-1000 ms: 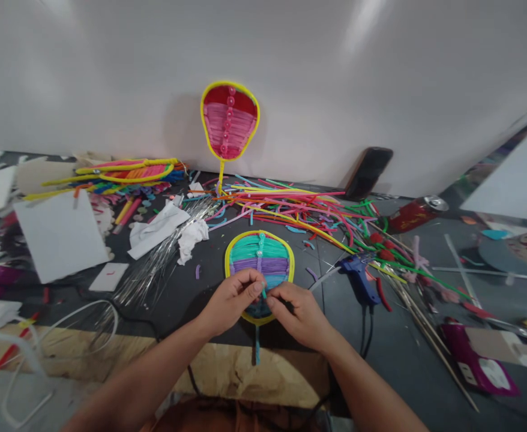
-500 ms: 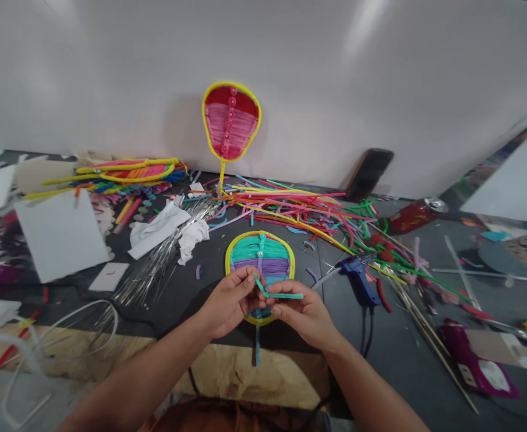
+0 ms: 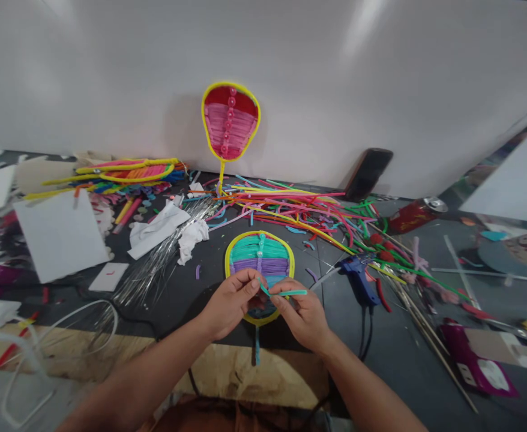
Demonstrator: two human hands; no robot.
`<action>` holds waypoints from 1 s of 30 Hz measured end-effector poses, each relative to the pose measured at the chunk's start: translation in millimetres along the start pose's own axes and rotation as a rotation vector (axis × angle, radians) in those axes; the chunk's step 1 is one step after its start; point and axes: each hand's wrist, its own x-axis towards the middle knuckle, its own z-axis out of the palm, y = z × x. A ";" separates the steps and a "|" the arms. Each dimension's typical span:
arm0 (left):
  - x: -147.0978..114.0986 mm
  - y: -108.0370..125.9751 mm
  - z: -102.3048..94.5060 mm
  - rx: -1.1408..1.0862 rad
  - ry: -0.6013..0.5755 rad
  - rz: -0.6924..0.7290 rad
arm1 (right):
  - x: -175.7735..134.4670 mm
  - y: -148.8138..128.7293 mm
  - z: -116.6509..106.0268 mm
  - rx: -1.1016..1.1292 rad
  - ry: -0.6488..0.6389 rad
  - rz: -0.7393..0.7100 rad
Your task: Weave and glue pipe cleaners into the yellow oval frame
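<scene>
A short teal pipe cleaner (image 3: 293,293) is pinched between both hands, bent near its middle. My left hand (image 3: 231,301) grips its left end with thumb and forefinger. My right hand (image 3: 303,313) holds it near the bend, with a straight length sticking out to the right. Under the hands a fan-shaped piece (image 3: 260,247) lies on the dark table, yellow-rimmed, with teal, purple and blue bands and a row of beads. Its lower part is partly hidden by my fingers, and its blue stem points toward me.
A pink and red fan-shaped piece (image 3: 231,123) leans on the white wall. Loose pipe cleaners (image 3: 290,207) spread behind the work. To the right are a blue glue gun (image 3: 360,281), a phone (image 3: 370,174) and a red can (image 3: 416,216). Crumpled paper (image 3: 193,240) and silver strands (image 3: 149,279) lie left.
The teal pipe cleaner's left part, upright before, now shows less above my left fingers. Its right length has shifted slightly right and up. Both hands stay close together over the fan-shaped piece.
</scene>
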 end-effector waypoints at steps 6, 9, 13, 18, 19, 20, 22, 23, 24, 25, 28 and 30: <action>-1.3 -0.4 -3.8 0.265 -0.108 0.045 | -1.6 1.4 -0.6 -0.026 -0.009 0.022; -2.9 7.5 -5.4 0.499 -0.170 0.070 | 0.0 0.3 -3.0 -0.036 -0.046 0.011; -3.0 18.2 -5.9 0.704 -0.215 0.007 | 2.1 0.0 -6.0 -0.055 -0.139 -0.004; -1.2 15.3 -1.4 0.498 -0.094 0.010 | 2.1 -0.2 -6.8 -0.076 -0.054 0.063; -0.9 13.0 -0.5 0.426 -0.068 0.016 | 1.9 -0.3 -6.5 -0.076 -0.026 0.075; -0.7 10.7 0.3 0.364 -0.048 0.015 | 1.7 -0.4 -6.1 -0.075 -0.006 0.081; -0.6 6.9 1.3 0.283 -0.030 0.008 | 1.7 -0.6 -5.3 -0.077 0.008 0.073; -0.6 5.8 1.4 0.268 -0.027 0.005 | 1.7 -0.7 -4.9 -0.079 0.002 0.064; -0.6 5.4 1.5 0.268 -0.025 0.005 | 1.8 -0.9 -4.6 -0.080 -0.009 0.056; -0.7 5.7 1.4 0.281 -0.026 0.008 | 2.0 -1.0 -4.4 -0.077 -0.023 0.047; -0.9 8.6 0.0 0.384 -0.042 0.034 | 2.1 -1.1 -4.7 -0.062 -0.052 0.034; -1.2 10.5 -1.8 0.482 -0.067 0.061 | 2.1 -1.0 -5.2 -0.056 -0.066 0.040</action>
